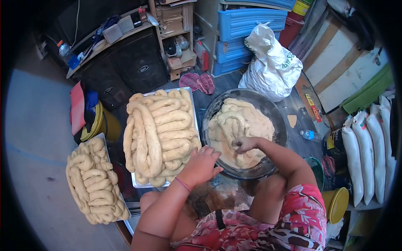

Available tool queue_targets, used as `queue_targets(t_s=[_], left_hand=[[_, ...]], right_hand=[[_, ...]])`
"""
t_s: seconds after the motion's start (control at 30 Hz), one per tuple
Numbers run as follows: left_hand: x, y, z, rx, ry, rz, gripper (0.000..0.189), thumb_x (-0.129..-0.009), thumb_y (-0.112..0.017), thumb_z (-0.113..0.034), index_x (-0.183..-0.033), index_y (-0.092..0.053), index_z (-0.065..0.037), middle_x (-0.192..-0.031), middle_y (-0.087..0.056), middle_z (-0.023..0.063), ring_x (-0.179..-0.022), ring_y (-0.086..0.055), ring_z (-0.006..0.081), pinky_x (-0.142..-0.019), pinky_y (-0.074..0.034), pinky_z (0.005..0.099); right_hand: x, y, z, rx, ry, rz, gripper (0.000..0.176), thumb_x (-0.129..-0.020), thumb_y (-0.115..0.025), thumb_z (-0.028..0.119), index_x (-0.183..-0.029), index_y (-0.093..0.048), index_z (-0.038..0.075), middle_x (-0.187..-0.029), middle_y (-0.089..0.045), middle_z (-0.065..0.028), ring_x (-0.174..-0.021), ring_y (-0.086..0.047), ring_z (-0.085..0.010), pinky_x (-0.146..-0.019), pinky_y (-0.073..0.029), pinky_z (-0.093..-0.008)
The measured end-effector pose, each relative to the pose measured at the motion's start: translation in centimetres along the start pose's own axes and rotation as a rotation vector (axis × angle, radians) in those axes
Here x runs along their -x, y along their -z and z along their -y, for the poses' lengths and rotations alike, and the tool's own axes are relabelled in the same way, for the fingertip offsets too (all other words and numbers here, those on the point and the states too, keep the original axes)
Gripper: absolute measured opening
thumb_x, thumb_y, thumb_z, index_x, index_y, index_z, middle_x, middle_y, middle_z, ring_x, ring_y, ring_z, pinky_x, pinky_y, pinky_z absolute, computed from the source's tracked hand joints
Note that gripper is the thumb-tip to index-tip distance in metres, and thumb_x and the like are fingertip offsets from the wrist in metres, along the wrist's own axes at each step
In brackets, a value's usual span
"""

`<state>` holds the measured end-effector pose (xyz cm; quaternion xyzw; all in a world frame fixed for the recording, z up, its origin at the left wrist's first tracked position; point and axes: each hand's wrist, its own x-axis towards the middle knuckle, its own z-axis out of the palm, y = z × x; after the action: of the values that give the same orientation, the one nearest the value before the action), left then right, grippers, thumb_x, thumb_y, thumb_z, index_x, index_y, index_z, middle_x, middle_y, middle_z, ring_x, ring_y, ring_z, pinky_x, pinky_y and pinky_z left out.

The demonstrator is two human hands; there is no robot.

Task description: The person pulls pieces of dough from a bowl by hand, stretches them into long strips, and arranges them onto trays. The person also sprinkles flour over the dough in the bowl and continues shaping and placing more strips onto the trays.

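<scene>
A wide black basin (280, 125) holds pale crumbly powder (259, 121) with a looped piece of dough (230, 121) on it. My right hand (246, 144) reaches over the basin, fingers curled down at the dough's lower end; what they grip, if anything, is hidden. My left hand (205, 164) is between the basin and a metal tray (196, 113), fingers apart and holding nothing. Thick twisted dough ropes (146, 138) are heaped on that tray. More dough pieces (94, 184) lie piled on a second tray (125, 209) at the lower left.
Behind the basin stand a white sack (272, 67) and blue drawers (251, 25). A yellow bucket (109, 125) is left of the trays. At right are a water bottle (309, 134), filled white bags (363, 154) and a yellow-lidded container (338, 205). Pink slippers (197, 82) lie beyond the tray.
</scene>
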<state>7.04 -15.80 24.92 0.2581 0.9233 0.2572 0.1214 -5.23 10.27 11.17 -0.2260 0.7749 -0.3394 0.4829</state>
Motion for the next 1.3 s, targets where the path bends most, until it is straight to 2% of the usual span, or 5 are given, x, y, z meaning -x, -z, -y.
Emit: queue_targets(t_s=[0.5,0.63,0.83,1.0,1.3], left_hand=[[-10.7,-16.2,2.4,0.359,0.172,-0.127,0.095,-0.060,-0.078,-0.011,-0.140,-0.025,-0.009,-0.142,-0.027,0.0233,-0.133,-0.023,0.0380,-0.109,-0.026,0.0396],[-17.1,-21.1,4.9,0.353,0.141,-0.527,0.057,-0.066,-0.075,-0.013,-0.117,-0.052,-0.005,-0.119,-0.051,0.0246,-0.116,-0.045,0.0383,-0.101,-0.034,0.0412],[-15.4,-21.6,-1.2,0.097,0.284,-0.236,0.029,-0.076,-0.064,-0.033,-0.080,-0.065,-0.005,-0.074,-0.061,0.0227,-0.077,-0.060,0.0398,-0.077,-0.046,0.0448],[-9.5,-19.9,-9.2,0.267,0.246,0.189,0.036,-0.080,-0.062,-0.037,-0.087,-0.063,-0.002,-0.081,-0.062,0.0231,-0.079,-0.060,0.0396,-0.071,-0.047,0.0460],[-12.4,-11.4,-8.5,1.152,0.432,0.086,0.036,-0.080,-0.068,-0.035,-0.090,-0.059,-0.002,-0.059,-0.048,-0.0051,-0.048,-0.044,0.0043,-0.044,-0.038,0.0200]], right_hand=[[14.5,0.7,4.4,-0.208,0.436,0.113,0.022,-0.071,-0.059,0.004,-0.088,-0.044,0.003,-0.080,-0.039,0.0003,-0.081,-0.039,-0.0098,-0.073,-0.035,-0.0244],[16.5,2.0,1.8,-0.247,0.603,-0.076,0.020,-0.069,-0.057,0.000,-0.085,-0.047,0.005,-0.081,-0.041,0.0005,-0.082,-0.041,-0.0096,-0.070,-0.037,-0.0255],[17.1,5.4,-3.0,-0.545,0.444,-0.301,0.018,-0.068,-0.057,0.002,-0.083,-0.047,0.008,-0.076,-0.044,0.0054,-0.072,-0.042,-0.0047,-0.062,-0.034,-0.0209],[14.2,6.2,-7.3,-0.552,0.356,-0.407,0.016,-0.068,-0.056,0.002,-0.080,-0.048,0.009,-0.072,-0.043,0.0075,-0.067,-0.040,-0.0024,-0.058,-0.030,-0.0183],[15.0,6.4,-8.3,-0.886,0.585,-0.496,0.018,-0.069,-0.064,0.008,-0.082,-0.051,0.008,-0.074,-0.051,0.0051,-0.070,-0.048,-0.0041,-0.062,-0.037,-0.0189]])
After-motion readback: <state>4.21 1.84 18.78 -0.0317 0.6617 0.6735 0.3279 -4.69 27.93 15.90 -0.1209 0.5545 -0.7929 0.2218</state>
